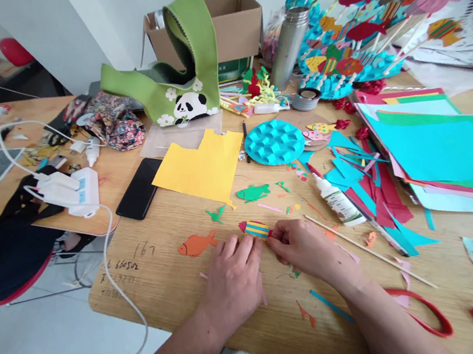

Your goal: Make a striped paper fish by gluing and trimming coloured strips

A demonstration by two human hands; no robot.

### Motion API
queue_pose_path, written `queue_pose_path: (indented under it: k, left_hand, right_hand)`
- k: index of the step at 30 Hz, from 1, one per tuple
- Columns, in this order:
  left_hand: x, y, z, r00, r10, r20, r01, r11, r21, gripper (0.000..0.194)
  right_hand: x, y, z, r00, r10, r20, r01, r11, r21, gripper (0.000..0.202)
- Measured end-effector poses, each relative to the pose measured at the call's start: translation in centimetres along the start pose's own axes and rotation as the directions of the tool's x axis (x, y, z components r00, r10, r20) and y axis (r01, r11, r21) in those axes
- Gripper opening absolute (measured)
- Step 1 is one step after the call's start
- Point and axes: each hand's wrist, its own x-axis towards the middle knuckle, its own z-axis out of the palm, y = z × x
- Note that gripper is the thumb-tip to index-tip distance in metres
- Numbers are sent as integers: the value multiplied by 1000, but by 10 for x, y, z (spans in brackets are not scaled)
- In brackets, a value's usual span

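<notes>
A small paper fish (255, 229) with yellow and blue stripes and a dark red head and tail lies on the table in front of me. My left hand (237, 272) rests at its lower edge, fingers together and bent down onto it. At the tail end, my right hand (302, 247) pinches the fish between thumb and fingers; the fingertips are partly hidden. An orange paper fish (196, 244) lies left of my hands, and a green paper fish (253, 193) lies beyond them. Paper scraps are scattered around.
A glue bottle (339, 198), a wooden stick (370, 251) and red-handled scissors (428, 308) lie to the right. Coloured paper sheets (444, 138) are stacked farther right. Beyond are yellow paper (200, 164), a blue paper-covered disc (274, 142), a phone (140, 188) and a green panda bag (197, 48).
</notes>
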Motion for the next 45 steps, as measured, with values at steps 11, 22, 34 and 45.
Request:
queue_pose_path:
  k: [11,22,34,45]
  left_hand:
    - [1,1,-3,1000,-11,28,11,1000,12,49]
    - [3,4,-5,998,-35,56,34,999,24,44]
    - [3,-6,3,984,-104,-144,60,957,-283,53]
    - [11,-21,-1,877,-272,-397,64,884,-463,37]
  right_hand:
    - [0,1,1,1000,-13,-10,13,999,-32,18]
    - [0,7,-1,998,-51,-42,51,999,0,21]
    - [5,9,7,991,-63,-119,53,995,-90,20]
    - [5,14,-8,980,-97,-172,104,994,31,20]
